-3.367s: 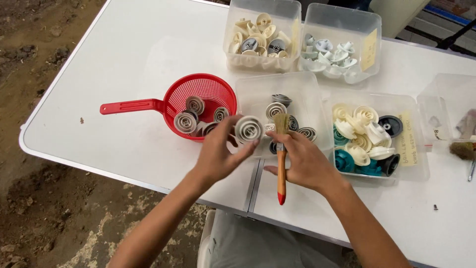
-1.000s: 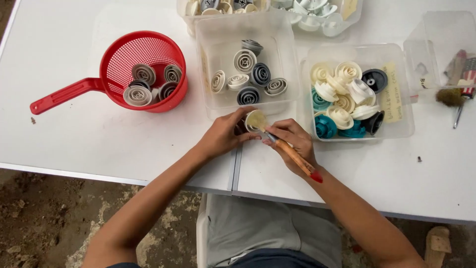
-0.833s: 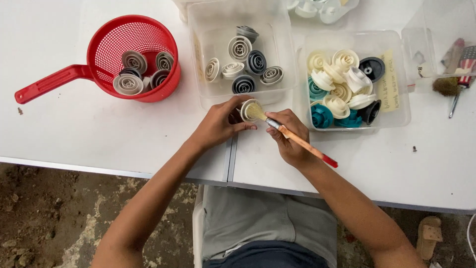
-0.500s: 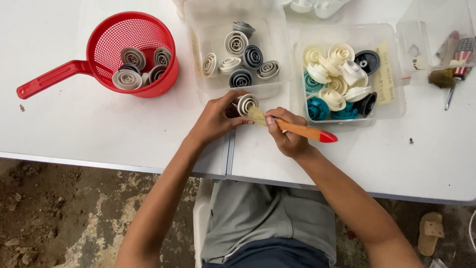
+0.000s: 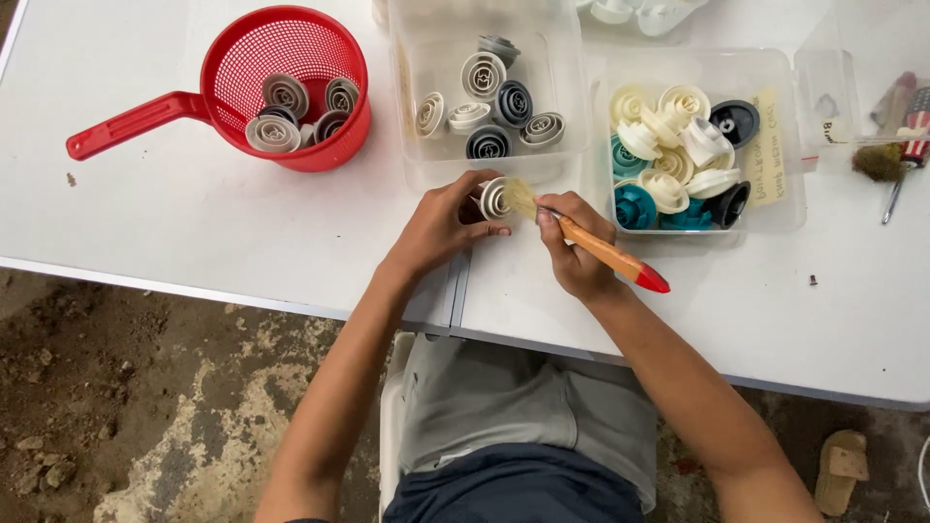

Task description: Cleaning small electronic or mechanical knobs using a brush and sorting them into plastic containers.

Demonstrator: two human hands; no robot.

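Note:
My left hand [image 5: 441,228] grips a small round white and grey plastic knob [image 5: 494,198] just above the table's near edge. My right hand [image 5: 573,250] holds a paintbrush [image 5: 605,254] with an orange wooden handle and a red tip. Its pale bristles rest against the knob's face. Right behind my hands stands a clear plastic tub [image 5: 489,155] with several grey, white and black knobs.
A red strainer [image 5: 225,102] with several grey knobs stands at the left on the white table [image 5: 194,223]. A second clear tub [image 5: 775,194] at the right holds cream, teal and black knobs. A screwdriver [image 5: 903,155] and a brown tuft lie far right. Dirt floor lies below the table edge.
Earlier my left hand lifted a knob from near the tubs. Over the last second both hands have stayed together at the table edge while the brush handle swung from pointing down to pointing right.

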